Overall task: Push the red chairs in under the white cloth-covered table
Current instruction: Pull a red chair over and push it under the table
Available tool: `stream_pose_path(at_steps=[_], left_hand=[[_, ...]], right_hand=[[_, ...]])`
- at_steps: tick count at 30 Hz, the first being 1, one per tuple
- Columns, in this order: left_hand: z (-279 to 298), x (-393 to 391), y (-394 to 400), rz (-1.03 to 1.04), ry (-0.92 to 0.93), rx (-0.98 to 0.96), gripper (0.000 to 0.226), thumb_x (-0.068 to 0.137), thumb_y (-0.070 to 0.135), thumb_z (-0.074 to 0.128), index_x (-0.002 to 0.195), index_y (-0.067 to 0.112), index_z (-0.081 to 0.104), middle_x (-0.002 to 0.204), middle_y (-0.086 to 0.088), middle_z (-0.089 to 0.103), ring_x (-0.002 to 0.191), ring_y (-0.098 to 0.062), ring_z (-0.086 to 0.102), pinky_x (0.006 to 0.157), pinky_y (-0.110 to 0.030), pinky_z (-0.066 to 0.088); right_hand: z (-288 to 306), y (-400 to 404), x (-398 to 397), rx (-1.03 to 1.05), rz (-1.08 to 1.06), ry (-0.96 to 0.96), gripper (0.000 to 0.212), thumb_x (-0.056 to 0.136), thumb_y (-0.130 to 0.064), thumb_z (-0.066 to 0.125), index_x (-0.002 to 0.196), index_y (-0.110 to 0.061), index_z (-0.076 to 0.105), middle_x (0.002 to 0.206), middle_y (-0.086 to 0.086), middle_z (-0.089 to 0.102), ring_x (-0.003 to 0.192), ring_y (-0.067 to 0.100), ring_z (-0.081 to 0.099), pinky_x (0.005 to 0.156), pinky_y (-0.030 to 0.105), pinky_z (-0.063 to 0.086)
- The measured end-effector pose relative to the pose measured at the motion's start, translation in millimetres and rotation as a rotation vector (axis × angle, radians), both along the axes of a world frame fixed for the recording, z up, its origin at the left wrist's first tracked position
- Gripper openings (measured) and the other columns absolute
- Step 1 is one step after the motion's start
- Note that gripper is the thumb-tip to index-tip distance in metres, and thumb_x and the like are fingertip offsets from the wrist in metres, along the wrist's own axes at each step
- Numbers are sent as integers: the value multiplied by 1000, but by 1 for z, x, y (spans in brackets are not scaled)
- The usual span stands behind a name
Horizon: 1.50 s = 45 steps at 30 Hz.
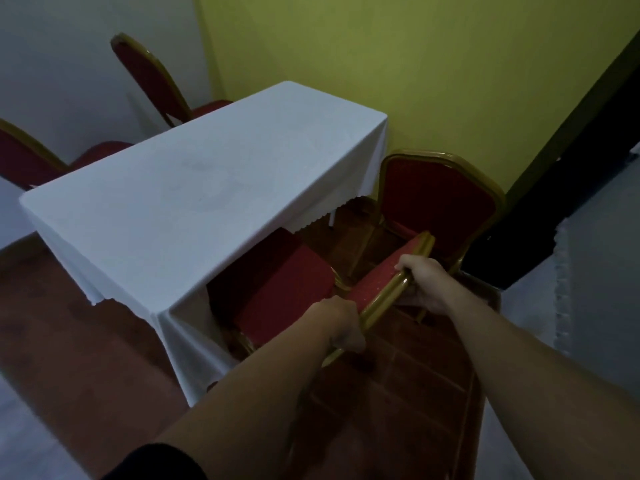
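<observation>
Both hands hold the gold top rail of the nearest red chair point(277, 289): the left hand point(341, 322) is closed around the rail at its lower end, the right hand point(420, 278) is wrapped over it further up, toward 1 o'clock. The seat of this chair is already partly under the hanging white cloth of the table point(194, 188), which lies toward 11 o'clock from the hands.

To do this step well, I think the push should go straight toward 10 o'clock, with equal force from both hands, so the chair does not turn. The cloth edge rests on the seat, so a slow slide is better; a fast one could drag the cloth. A second red chair point(440, 202) stands just beside, at 1 o'clock, close to the green wall point(415, 64), and its frame could catch the right side. Two other chairs point(145, 71) wait at the far side, at 10 and 11 o'clock
</observation>
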State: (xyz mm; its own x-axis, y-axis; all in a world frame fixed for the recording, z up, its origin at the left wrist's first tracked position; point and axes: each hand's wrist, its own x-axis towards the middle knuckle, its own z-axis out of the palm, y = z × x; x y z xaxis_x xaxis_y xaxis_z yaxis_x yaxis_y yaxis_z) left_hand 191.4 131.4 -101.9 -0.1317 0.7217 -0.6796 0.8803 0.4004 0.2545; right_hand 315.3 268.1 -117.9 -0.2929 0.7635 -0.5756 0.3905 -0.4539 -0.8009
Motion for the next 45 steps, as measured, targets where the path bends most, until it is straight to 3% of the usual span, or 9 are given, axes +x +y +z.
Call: stream_pose_path(at_steps=[5, 10, 16, 22, 24, 27, 37, 42, 45], left_hand=[[0, -5, 26, 151, 55, 20, 53, 87, 38, 68, 132, 12, 59, 114, -8, 63, 93, -26, 63, 72, -36, 49], [6, -11, 40, 303, 100, 6, 53, 86, 38, 67, 133, 15, 57, 110, -7, 60, 89, -25, 57, 78, -36, 50], [4, -14, 47, 464, 103, 39, 50, 84, 34, 65, 132, 18, 61, 119, -9, 63, 99, -29, 63, 80, -37, 53], [0, -27, 55, 577, 44, 62, 54, 84, 30, 62, 137, 23, 56, 121, -8, 62, 96, -28, 60, 81, -38, 53], [-1, -36, 56, 653, -27, 44, 63, 85, 29, 64, 146, 31, 51, 129, -6, 60, 105, -28, 59, 87, -40, 53], [1, -49, 56, 703, -140, 23, 67, 91, 19, 63, 153, 33, 42, 141, -7, 53, 105, -26, 51, 80, -38, 48], [-6, -84, 58, 671, -196, 44, 69, 91, 12, 61, 154, 31, 42, 123, -4, 47, 101, -25, 49, 81, -36, 48], [-3, -108, 53, 648, -221, 27, 72, 92, 10, 60, 156, 31, 38, 145, -11, 46, 99, -26, 49, 86, -38, 50], [-4, -120, 48, 636, -226, 40, 70, 92, 12, 60, 156, 30, 38, 140, -11, 49, 94, -26, 55, 81, -37, 48]], right_hand=[[-5, 41, -20, 11, 89, 34, 10, 91, -15, 58, 96, -6, 59, 94, 18, 63, 90, 37, 69, 86, 55, 60], [-12, 65, -47, 5, 144, 58, 40, 84, -18, 61, 122, -4, 57, 83, 10, 66, 76, 26, 72, 55, 37, 61], [-9, 75, -63, -6, 192, 93, 65, 81, -18, 61, 142, -2, 47, 87, 10, 65, 75, 24, 71, 50, 36, 60], [-10, 86, -85, -32, 196, 118, 61, 79, -19, 62, 135, -7, 43, 104, 16, 65, 95, 32, 71, 74, 54, 63], [-13, 89, -93, -40, 192, 119, 61, 78, -19, 63, 134, -9, 41, 112, 19, 65, 99, 34, 70, 75, 55, 63], [-16, 91, -103, -56, 177, 120, 56, 82, -17, 62, 131, -13, 35, 118, 22, 65, 101, 36, 70, 77, 55, 62], [-17, 90, -131, -59, 170, 109, 51, 88, -15, 60, 131, -14, 32, 123, 23, 63, 102, 35, 70, 59, 40, 59], [-16, 85, -148, -56, 171, 107, 51, 88, -16, 60, 131, -14, 33, 123, 22, 62, 103, 35, 70, 57, 39, 58], [-14, 81, -160, -54, 166, 99, 53, 88, -15, 59, 134, -12, 33, 116, 20, 63, 98, 33, 70, 54, 37, 57]])
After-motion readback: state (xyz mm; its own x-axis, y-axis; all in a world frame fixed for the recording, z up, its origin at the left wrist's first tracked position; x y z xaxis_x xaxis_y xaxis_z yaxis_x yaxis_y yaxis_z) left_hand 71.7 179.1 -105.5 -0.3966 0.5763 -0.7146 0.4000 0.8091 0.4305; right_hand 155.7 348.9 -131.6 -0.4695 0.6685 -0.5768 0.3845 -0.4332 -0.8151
